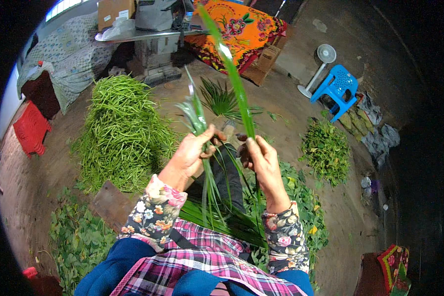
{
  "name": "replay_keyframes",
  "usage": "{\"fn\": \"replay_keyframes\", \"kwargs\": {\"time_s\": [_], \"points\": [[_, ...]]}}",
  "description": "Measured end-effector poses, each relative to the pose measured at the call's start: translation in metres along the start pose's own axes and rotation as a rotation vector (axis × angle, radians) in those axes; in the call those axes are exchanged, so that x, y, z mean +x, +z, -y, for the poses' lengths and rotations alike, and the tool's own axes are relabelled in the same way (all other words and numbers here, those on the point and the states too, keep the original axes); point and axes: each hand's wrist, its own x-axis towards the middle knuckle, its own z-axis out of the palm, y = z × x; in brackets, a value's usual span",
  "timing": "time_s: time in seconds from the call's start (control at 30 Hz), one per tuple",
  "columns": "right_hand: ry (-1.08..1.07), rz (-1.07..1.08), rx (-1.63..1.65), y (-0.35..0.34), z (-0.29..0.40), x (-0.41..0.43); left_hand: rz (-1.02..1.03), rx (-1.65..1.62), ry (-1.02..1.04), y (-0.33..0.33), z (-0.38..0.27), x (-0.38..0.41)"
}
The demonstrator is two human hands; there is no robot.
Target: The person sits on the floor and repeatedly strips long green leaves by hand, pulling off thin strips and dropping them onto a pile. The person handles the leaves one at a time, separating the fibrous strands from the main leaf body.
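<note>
A small bunch of narrow green leaf strips (198, 114) is held in my left hand (194, 150), its lower ends trailing toward my lap. My right hand (262, 153) grips a long, broad green leaf blade (234, 76) that points up and away from me. The two hands are apart, at about the same height. Across the plaid apron (203, 255) on my lap lie more long green leaf strips (211, 218). On the floor beyond my foot rests a fan-shaped palm leaf (222, 97).
A tall heap of green stems or long beans (122, 129) stands at the left. Leafy greens (83, 231) and another leafy pile (325, 150) lie on the floor. Back right are a blue plastic stool (336, 87) and a white standing fan (326, 54). An orange floral cloth (240, 29) covers furniture ahead.
</note>
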Motion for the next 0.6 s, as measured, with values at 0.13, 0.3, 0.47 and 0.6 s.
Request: {"fn": "replay_keyframes", "kwargs": {"time_s": [0.13,0.3,0.47,0.6], "points": [[-0.031,-0.009,0.072,-0.021,0.000,0.000,0.080,0.057,0.166,0.007,-0.009,-0.001],[-0.056,-0.059,0.003,-0.021,0.010,0.001,0.142,0.084,0.195,0.018,-0.015,0.000],[-0.044,0.006,0.051,-0.023,0.007,-0.004,0.076,0.255,0.172,0.024,-0.019,-0.005],[-0.041,0.085,0.081,-0.027,0.002,-0.001,0.091,0.218,0.236,0.019,-0.019,-0.005]]}}
